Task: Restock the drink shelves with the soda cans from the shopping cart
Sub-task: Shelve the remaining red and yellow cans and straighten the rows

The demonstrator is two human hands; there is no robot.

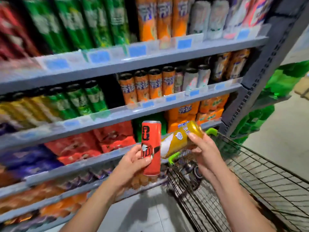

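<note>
Red can [151, 148] between left fingers [147, 160]

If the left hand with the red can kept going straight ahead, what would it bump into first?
Probably the grey shelf edge just beyond the left hand and its red can, with red packs behind; depth is hard to judge.

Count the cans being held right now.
2. A red can, upright, in the left hand; a yellow can, tilted, in the right hand. Others may lie hidden in the cart.

Blue characters "芬达" stand on the orange cans [142, 88] and orange packs [183, 113].
</note>
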